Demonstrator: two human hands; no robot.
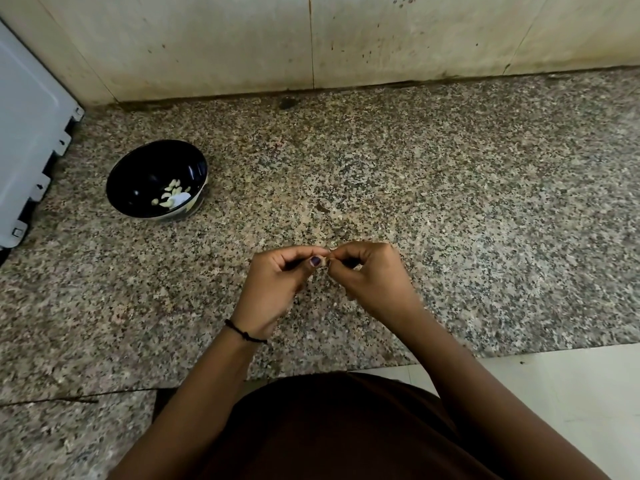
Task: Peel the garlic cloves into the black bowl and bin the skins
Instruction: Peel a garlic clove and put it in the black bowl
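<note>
Two hands work one garlic clove over the granite counter.

The left hand (277,282) and right hand (370,275) meet fingertip to fingertip near the middle of the counter (450,202). Both have curled fingers and thumbs pinching a small pale garlic clove (327,259) between them, which is mostly hidden. The black bowl (138,168) sits well apart, to the far left, with peeled cloves (172,195) lying inside. A dark thread bracelet (244,334) circles the left wrist. A white appliance (27,133) stands at the left edge beside the bowl, and a stained tiled wall (242,46) runs along the far side.
</note>
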